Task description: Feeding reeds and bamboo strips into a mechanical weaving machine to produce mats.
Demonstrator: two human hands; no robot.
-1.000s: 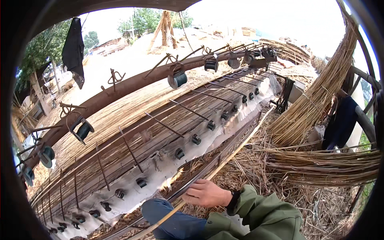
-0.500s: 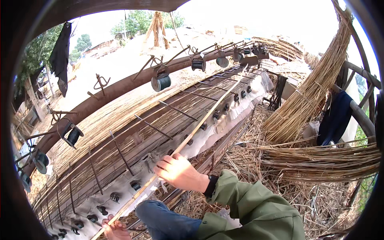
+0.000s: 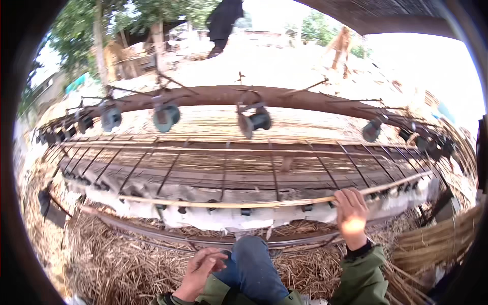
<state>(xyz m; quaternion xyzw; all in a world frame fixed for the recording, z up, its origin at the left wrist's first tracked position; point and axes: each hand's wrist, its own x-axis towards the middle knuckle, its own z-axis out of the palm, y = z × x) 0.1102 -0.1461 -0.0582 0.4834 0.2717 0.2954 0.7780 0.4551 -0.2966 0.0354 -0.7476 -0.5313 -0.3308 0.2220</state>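
Note:
A long pale reed stalk (image 3: 284,203) lies crosswise in front of me, over the white cloth strip (image 3: 218,219) along the near side of the frame. Toward its right part, my right hand (image 3: 352,213) is closed around the stalk from above. My left hand (image 3: 202,269) hovers above my lap, away from the stalk, its fingers loosely bent and apart with nothing seen in them. Thin dark metal rods (image 3: 223,170) run from the frame toward the cloth, and several small dark fittings (image 3: 246,211) show along the strip.
Wire spools (image 3: 256,121) hang from a rusty curved pipe (image 3: 203,96) beyond the rods. Woven reeds (image 3: 213,127) spread out behind. A reed bundle (image 3: 437,241) rests at the right. Loose straw (image 3: 122,254) covers the ground, and a dark cloth (image 3: 223,23) hangs at the back.
My view has swung left. My left hand has let go of the stalk and come to my lap. The stalk lies more level along the frame, with my right hand still on it.

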